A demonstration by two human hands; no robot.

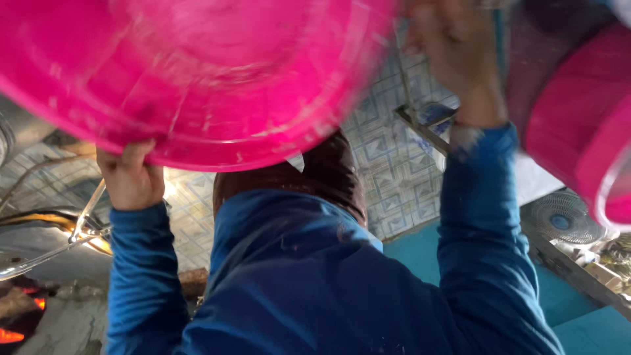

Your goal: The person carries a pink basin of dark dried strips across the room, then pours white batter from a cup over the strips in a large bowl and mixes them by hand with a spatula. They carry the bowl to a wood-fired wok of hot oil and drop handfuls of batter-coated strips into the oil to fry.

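A person in a blue long-sleeved top [309, 276] and a dark brown head cover [328, 174] stands right in front of me, back turned. This person holds a large pink plastic basin [197, 72] overhead. One of their hands [131, 177] grips its rim at the left. Their other hand [453, 52] is raised at the basin's right edge, blurred. A second pink plastic tub [578, 118] fills the upper right, very close and blurred. Neither of my own hands shows in the head view.
A patterned tiled wall [388, 158] lies behind the person. Glowing embers [13, 332] burn at the lower left, below a metal utensil [79, 233]. A small white fan [565, 220] and a cluttered ledge [591, 269] are at the right, by a teal surface [578, 329].
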